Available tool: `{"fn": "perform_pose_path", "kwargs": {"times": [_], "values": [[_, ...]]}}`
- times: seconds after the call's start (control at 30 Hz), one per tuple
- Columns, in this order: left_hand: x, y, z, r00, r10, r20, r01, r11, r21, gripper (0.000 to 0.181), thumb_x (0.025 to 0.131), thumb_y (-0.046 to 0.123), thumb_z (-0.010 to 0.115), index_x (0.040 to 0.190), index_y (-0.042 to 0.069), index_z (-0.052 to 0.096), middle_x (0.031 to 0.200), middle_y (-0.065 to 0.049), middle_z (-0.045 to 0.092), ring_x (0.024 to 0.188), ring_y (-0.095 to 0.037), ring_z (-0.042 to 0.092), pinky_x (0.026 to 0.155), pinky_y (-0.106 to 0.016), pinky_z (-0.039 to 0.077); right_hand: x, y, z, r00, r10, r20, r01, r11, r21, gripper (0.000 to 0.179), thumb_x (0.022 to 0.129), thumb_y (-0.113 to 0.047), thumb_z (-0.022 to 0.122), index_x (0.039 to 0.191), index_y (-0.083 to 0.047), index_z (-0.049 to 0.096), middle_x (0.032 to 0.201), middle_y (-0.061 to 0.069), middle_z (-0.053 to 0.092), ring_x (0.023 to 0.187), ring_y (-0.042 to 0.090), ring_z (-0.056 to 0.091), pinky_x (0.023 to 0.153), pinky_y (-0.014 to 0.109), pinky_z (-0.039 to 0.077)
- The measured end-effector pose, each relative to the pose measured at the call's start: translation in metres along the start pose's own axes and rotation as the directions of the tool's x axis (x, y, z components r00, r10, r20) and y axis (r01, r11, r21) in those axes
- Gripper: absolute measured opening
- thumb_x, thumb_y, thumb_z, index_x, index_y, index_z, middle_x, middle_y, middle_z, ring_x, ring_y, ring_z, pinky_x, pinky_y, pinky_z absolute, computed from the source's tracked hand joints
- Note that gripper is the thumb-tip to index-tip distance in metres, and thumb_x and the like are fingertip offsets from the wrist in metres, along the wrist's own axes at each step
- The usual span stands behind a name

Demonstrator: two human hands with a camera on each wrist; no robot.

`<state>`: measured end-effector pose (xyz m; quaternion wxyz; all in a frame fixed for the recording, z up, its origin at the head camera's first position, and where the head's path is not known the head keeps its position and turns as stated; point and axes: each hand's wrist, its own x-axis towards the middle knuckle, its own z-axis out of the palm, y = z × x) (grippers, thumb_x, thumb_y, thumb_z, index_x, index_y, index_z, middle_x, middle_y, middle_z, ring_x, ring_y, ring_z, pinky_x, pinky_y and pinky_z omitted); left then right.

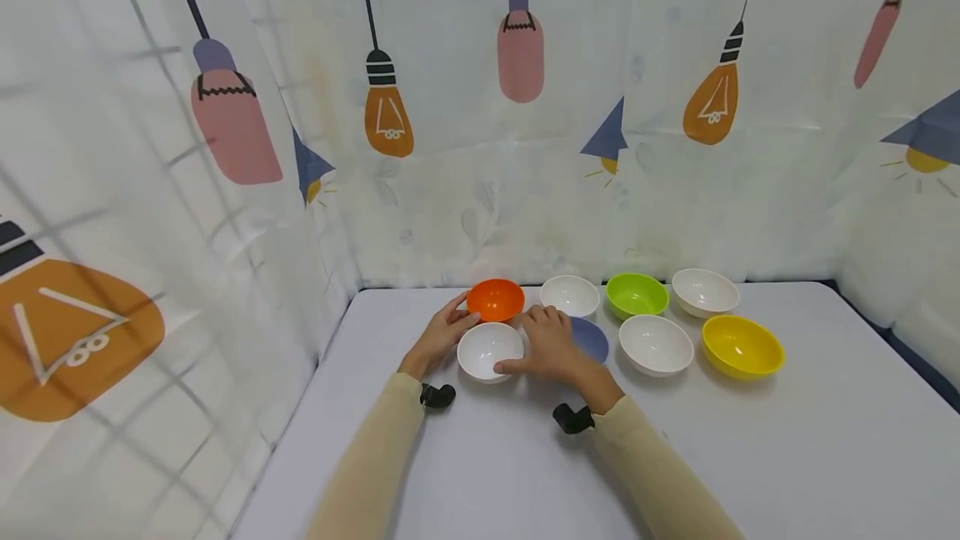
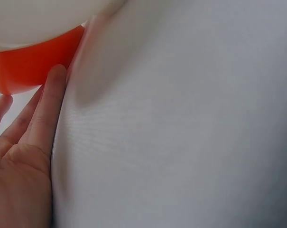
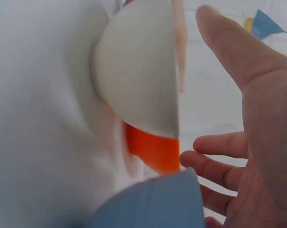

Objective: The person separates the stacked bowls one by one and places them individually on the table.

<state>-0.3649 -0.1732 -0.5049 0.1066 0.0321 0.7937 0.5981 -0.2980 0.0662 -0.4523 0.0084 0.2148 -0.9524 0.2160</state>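
An orange bowl (image 1: 495, 301) stands at the back left of the table, behind a white bowl (image 1: 487, 350). My left hand (image 1: 441, 335) is at the orange bowl's left side; in the left wrist view its extended fingers (image 2: 47, 109) reach that bowl's wall (image 2: 34, 64). Above the white bowl's right side hovers my right hand (image 1: 551, 346), thumb spread from the fingers. In the right wrist view its fingertips are near the orange bowl's rim (image 3: 160, 151), and nothing is gripped. Partly hidden behind this hand is a blue bowl (image 1: 591, 340).
To the right stand a back white bowl (image 1: 570, 295), a green bowl (image 1: 637, 297), a far-right white bowl (image 1: 705, 292), a front white bowl (image 1: 656, 346) and a yellow bowl (image 1: 742, 347). A patterned curtain (image 1: 465, 190) hangs behind the white table (image 1: 525, 473).
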Motion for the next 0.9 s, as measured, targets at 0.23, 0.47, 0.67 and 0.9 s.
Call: {"fn": "perform_pose_path", "kwargs": {"times": [0.23, 0.47, 0.67, 0.9], "values": [[0.003, -0.001, -0.002, 1.000, -0.007, -0.011, 0.007, 1.000, 0.006, 0.073, 0.097, 0.052, 0.066, 0.160, 0.035, 0.033, 0.152, -0.016, 0.050, 0.135, -0.033, 0.053, 0.115, -0.052, 0.046, -0.002, 0.015, -0.025, 0.995, 0.041, -0.088, -0.033, 0.996, 0.085, 0.080, 0.087, -0.060, 0.073, 0.143, -0.006, 0.056, 0.132, 0.013, 0.059, 0.129, 0.034, 0.046, 0.119, 0.064, 0.026], [0.003, -0.001, -0.007, 1.000, -0.009, -0.007, 0.009, 1.000, -0.004, 0.075, 0.097, 0.050, 0.066, 0.161, 0.030, 0.031, 0.150, -0.016, 0.052, 0.134, -0.032, 0.055, 0.115, -0.050, 0.046, -0.002, 0.028, -0.037, 0.984, 0.063, -0.166, -0.037, 0.987, 0.157, 0.064, 0.089, -0.050, 0.075, 0.135, -0.007, 0.060, 0.131, 0.013, 0.062, 0.129, 0.036, 0.048, 0.115, 0.065, 0.027], [0.006, 0.001, -0.008, 1.000, -0.013, -0.012, 0.012, 1.000, -0.015, 0.075, 0.098, 0.049, 0.065, 0.161, 0.028, 0.030, 0.151, -0.016, 0.052, 0.134, -0.033, 0.055, 0.116, -0.051, 0.045, -0.002, 0.034, -0.049, 0.978, 0.070, -0.197, -0.035, 0.984, 0.175, 0.065, 0.091, -0.048, 0.074, 0.139, -0.008, 0.058, 0.130, 0.013, 0.063, 0.126, 0.037, 0.049, 0.111, 0.064, 0.031], [0.003, 0.008, -0.013, 0.999, 0.005, -0.049, -0.005, 1.000, -0.012, 0.075, 0.099, 0.047, 0.066, 0.160, 0.020, 0.032, 0.143, -0.018, 0.058, 0.124, -0.033, 0.064, 0.106, -0.046, 0.054, -0.021, 0.054, -0.082, 0.966, 0.110, -0.234, -0.038, 0.955, 0.293, 0.068, 0.094, -0.043, 0.073, 0.147, -0.006, 0.050, 0.138, 0.019, 0.056, 0.130, 0.040, 0.046, 0.112, 0.060, 0.037]]}}
